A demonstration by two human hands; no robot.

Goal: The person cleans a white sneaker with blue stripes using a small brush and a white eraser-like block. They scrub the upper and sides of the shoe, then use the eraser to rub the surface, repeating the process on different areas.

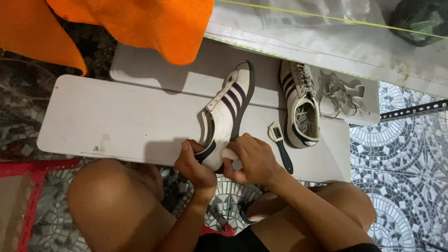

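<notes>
A white sneaker (pixel 228 109) with dark blue stripes lies on its side on a white board (pixel 116 121), its laces removed. My left hand (pixel 193 163) grips the heel end of this sneaker. My right hand (pixel 252 158) presses a small white pad (pixel 229 153) against the heel. The second matching sneaker (pixel 301 105) lies to the right, also unlaced.
A small brush with a black handle (pixel 280 144) lies between the sneakers. Loose white laces (pixel 340 95) sit at the right on a second white board (pixel 186 70). Orange cloth (pixel 140 23) hangs at the top left. A patterned mosaic floor (pixel 401 158) lies below.
</notes>
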